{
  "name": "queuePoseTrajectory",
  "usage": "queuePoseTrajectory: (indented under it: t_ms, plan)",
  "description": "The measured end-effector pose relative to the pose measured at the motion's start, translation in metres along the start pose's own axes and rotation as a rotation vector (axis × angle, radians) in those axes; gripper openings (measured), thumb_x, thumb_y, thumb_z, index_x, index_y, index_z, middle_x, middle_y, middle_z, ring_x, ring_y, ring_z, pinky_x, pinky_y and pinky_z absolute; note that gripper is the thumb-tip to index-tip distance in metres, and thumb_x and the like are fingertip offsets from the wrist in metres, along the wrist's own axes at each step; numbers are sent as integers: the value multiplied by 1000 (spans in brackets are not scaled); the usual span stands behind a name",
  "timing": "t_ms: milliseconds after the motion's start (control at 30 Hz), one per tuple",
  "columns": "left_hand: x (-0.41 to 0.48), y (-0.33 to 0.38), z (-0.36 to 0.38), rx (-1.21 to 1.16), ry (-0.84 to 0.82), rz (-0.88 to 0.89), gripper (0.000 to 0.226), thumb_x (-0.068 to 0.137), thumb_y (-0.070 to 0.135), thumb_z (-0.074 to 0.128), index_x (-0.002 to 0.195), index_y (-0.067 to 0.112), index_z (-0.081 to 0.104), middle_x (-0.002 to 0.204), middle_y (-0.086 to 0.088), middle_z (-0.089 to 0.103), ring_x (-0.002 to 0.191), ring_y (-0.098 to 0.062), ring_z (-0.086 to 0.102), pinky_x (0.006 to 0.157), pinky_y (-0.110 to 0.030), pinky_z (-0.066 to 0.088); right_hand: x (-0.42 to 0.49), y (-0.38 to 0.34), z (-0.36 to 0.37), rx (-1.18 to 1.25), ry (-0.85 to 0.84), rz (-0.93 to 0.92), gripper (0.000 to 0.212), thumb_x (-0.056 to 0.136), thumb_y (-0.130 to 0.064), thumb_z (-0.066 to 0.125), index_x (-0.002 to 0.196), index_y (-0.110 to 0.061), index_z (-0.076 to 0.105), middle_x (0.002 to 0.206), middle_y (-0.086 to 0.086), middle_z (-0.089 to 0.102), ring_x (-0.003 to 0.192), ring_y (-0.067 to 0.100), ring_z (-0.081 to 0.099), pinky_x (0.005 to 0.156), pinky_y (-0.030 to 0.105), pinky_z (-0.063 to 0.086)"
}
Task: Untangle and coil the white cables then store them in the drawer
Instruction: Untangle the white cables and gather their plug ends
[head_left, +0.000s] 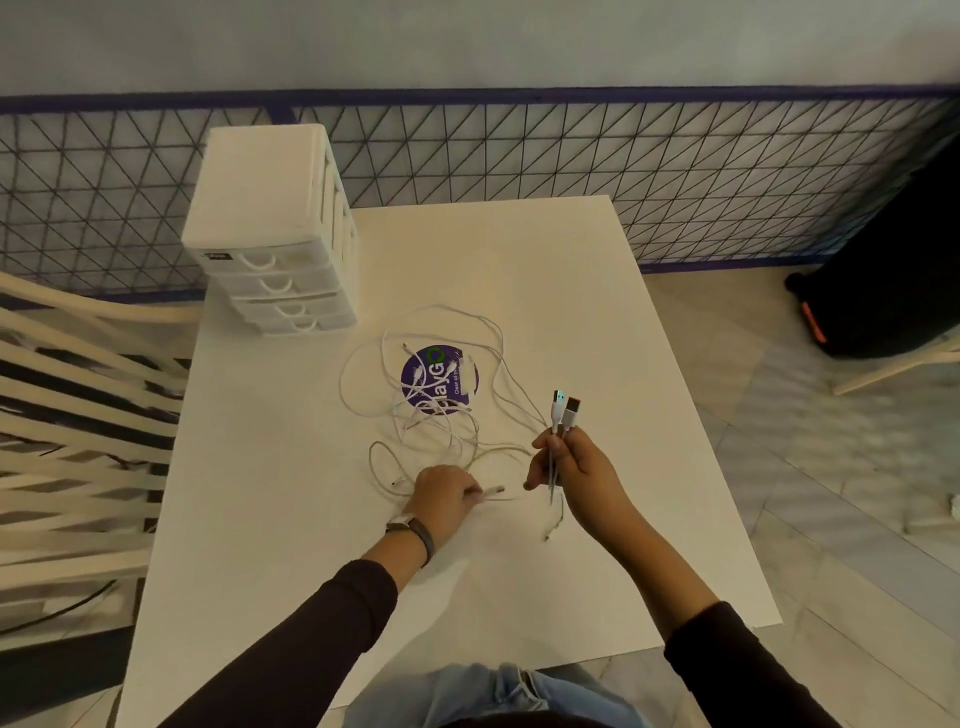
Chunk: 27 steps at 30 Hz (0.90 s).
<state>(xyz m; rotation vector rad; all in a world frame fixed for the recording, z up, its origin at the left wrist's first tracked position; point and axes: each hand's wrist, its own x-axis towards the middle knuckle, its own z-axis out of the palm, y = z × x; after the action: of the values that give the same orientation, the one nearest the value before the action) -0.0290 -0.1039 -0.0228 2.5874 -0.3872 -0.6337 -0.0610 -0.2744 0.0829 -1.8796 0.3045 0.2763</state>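
Right grip (569, 467) clasps two white USB plugs (564, 410); left grip (441, 496) pinches one white cable end (493, 490) on the desk (597, 322).

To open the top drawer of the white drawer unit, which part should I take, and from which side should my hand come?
Take the curved handle in the middle of the top drawer front. Come from the front, the side facing you, because the drawer unit turns its handles toward you. Each handle is a small open arch, so hook your fingers into it and probably pull straight toward yourself.
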Motion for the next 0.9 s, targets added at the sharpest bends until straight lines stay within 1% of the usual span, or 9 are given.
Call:
queuePoseTrajectory:
  t_ms: [133,233,333,433,567,633,700,800,900]
  plan:
    - [-22,32,-47,-712,258,-97,13,89,17,60,85,8,68,76,2,63,65,0,57,66,-15,44,3,-13,3,82,17,-18,25,101,-17,31,92,-16,54,69,9,64,69,26,64,76,37,52]
    - [-33,55,-88,-1030,340,-101,20,92,15,55,77,17,66,65,1,62,53,-2,58,61,-19,51,7,-27,9,158,15,-38,24,101,-15,33,95,-8,55,70,14,63,67,29,63,77,43,53]
    - [-43,71,-116,-1163,376,-83,19,92,16,55,78,16,68,61,5,62,50,-3,55,58,-20,51,8,-43,18,213,-15,-65,23,100,-14,36,94,-9,58,71,8,63,67,24,64,73,38,56]
    - [-51,78,-126,-1300,414,-112,12,89,15,59,84,15,71,71,5,70,64,-6,64,60,-27,57,6,-58,27,211,-46,-114,22,99,-15,41,91,-14,61,74,1,66,65,11,67,67,26,56]
    - [-58,79,-127,-1358,481,-169,14,89,16,60,96,10,71,92,-6,72,85,-16,68,71,-41,60,4,-69,37,200,-99,-133,20,97,-16,44,92,-9,63,84,3,68,74,20,70,75,36,55]
    - [-60,80,-125,-1360,524,-192,12,89,16,60,90,18,72,94,-5,71,86,-17,68,72,-37,59,4,-70,41,168,-110,-136,23,96,-19,48,90,-5,64,81,6,68,78,29,67,80,44,52]
    - [-61,81,-124,-1345,567,-215,16,88,15,61,81,26,70,100,-6,70,90,-19,66,77,-32,57,4,-71,45,155,-132,-127,27,95,-20,49,87,2,63,77,6,67,75,24,62,82,47,50]
    - [-62,80,-123,-1328,584,-236,17,88,15,62,81,29,69,106,-7,69,94,-18,64,84,-32,53,3,-73,49,231,-183,-70,25,96,-18,49,85,-2,65,74,-2,68,74,12,64,84,40,52]
    - [-63,77,-123,-1356,553,-235,16,88,16,62,82,29,69,100,-3,70,94,-18,65,82,-31,54,4,-73,48,283,-256,-45,23,96,-18,48,86,-6,66,75,-1,72,77,14,68,85,36,52]
